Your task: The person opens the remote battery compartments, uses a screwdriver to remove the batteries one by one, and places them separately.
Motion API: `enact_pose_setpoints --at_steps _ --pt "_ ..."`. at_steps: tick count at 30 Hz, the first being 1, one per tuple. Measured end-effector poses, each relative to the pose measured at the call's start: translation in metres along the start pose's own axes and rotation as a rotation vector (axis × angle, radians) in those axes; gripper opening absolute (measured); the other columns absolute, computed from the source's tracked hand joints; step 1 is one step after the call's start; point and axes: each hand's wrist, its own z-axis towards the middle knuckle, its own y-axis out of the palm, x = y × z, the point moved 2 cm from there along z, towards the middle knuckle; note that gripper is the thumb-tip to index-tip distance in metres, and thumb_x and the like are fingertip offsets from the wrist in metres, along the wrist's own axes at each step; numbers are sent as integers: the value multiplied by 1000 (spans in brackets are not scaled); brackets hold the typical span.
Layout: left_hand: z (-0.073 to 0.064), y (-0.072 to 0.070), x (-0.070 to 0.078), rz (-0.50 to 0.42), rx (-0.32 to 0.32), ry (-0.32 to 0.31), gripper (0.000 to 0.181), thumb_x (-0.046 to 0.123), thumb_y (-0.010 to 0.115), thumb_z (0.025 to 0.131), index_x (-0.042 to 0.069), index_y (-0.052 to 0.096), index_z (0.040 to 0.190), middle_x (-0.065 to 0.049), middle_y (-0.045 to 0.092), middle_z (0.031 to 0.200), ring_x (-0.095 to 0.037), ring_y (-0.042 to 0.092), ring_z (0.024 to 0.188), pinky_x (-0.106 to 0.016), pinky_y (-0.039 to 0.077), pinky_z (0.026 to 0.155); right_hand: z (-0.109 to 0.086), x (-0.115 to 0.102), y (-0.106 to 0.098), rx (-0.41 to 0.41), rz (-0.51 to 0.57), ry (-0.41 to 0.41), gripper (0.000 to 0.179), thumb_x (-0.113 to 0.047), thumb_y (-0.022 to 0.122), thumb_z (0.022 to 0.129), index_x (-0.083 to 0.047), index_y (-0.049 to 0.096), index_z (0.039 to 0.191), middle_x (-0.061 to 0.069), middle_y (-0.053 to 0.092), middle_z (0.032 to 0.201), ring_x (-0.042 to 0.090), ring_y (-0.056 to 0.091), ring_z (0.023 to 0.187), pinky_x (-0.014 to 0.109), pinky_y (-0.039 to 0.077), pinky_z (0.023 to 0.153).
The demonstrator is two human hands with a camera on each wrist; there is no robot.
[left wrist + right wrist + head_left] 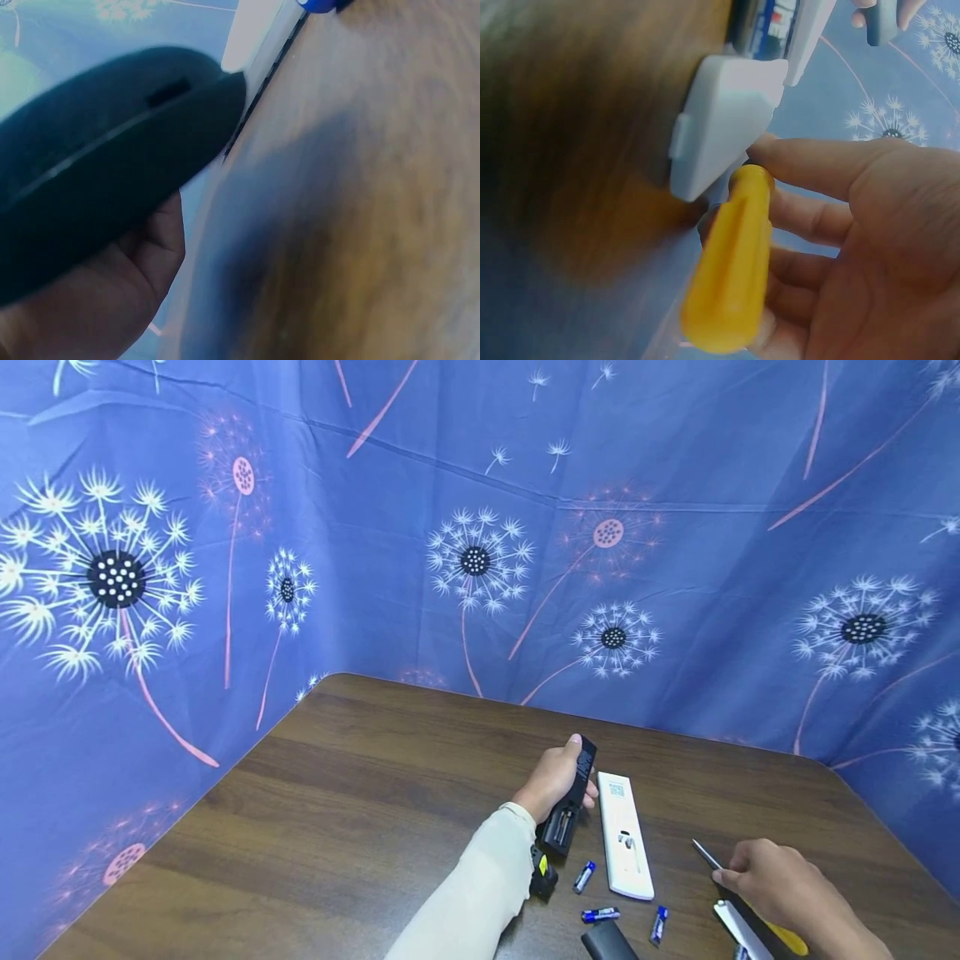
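Note:
My left hand (558, 777) grips a black remote control (576, 789), raised over the table, with its battery compartment open toward me. In the left wrist view, the end of the black remote (112, 157) is close to the camera, above the curled fingers. On the right, my right hand (783, 881) holds a screwdriver (727, 262) by its yellow handle, thumb and fingers near the shaft end. Its metal shaft (705, 853) points away to the left. A white battery cover (731, 120) lies right beside the screwdriver. Between the hands lies a white remote control (617, 810), back side up.
Several blue batteries (584, 877) lie on the brown wooden table (360, 793) near the white remote. A black cover piece (609, 941) is at the bottom edge of the head view. Patterned blue cloth (375, 568) hangs behind and beside the table.

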Motion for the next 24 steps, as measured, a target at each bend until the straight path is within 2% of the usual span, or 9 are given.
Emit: enact_pose_setpoints --at_steps 7,15,19,24 --pt "-3 -5 1 -5 24 -9 63 53 30 107 1 65 104 -12 68 72 -19 63 54 -31 51 60 6 -2 3 -55 -5 20 38 -45 74 87 -7 70 93 10 70 90 37 67 84 59 49 68" --pt "-1 -9 3 -37 31 12 65 51 30 108 -4 64 111 -12 68 71 -17 63 52 -30 52 55 5 -1 9 -19 -20 18 36 -52 73 86 -17 68 87 7 68 88 31 64 80 59 47 62" --pt "-1 -11 6 -32 38 28 63 51 29 108 -2 65 106 -12 68 70 -18 64 53 -29 49 52 3 -2 8 -31 -20 15 36 -53 72 87 -17 69 90 4 68 87 27 63 79 56 46 61" --pt "-3 -11 8 -42 24 34 62 50 30 108 -1 65 103 -12 68 68 -17 64 52 -28 49 50 3 -2 2 -13 -26 -15 36 -54 71 88 -18 71 93 6 70 92 31 65 84 57 47 61"
